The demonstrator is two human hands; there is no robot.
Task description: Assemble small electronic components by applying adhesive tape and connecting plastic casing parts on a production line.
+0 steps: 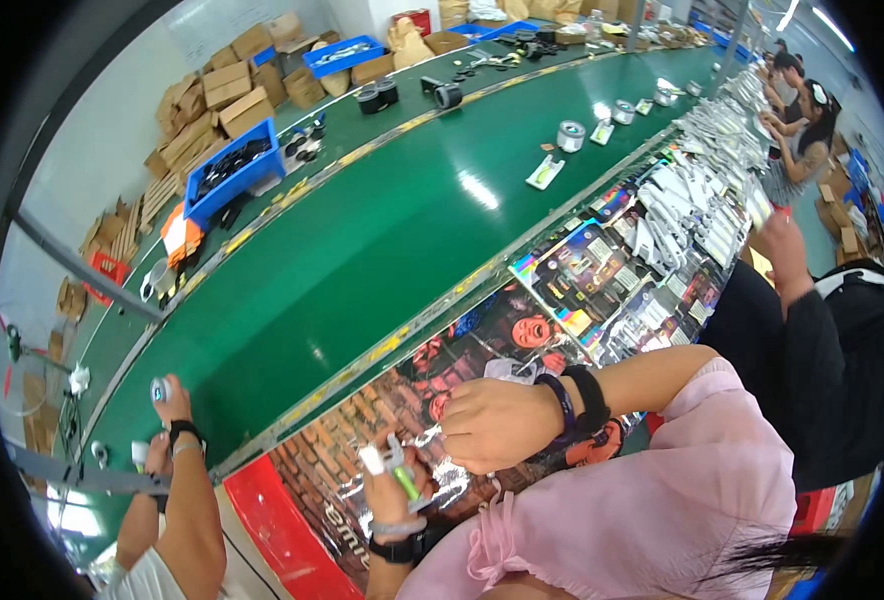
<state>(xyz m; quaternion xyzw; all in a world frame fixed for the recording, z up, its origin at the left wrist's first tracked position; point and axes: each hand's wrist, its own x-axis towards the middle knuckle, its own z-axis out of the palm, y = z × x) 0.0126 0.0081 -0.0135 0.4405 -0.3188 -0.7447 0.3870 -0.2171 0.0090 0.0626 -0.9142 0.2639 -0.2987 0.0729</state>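
My left hand (394, 492), with a pale band and a black strap at the wrist, grips a small white plastic device with a bright green part (403, 470). My right hand (502, 424) is beside it, back upward, above the printed poster sheet (337, 455) that covers the bench. Its fingers curl downward and their tips are hidden, so what they hold, if anything, does not show. A dark bracelet and a black band circle that wrist. Just behind it lies a crumpled clear plastic bag (510, 370).
A green conveyor belt (362, 240) runs alongside, carrying round tins (570, 136) and white pieces (545, 172). White plastic parts (677, 215) are heaped on the bench to the right. At left a co-worker's hand (172, 402) holds a round container; a black-sleeved person (812, 340) sits at right.
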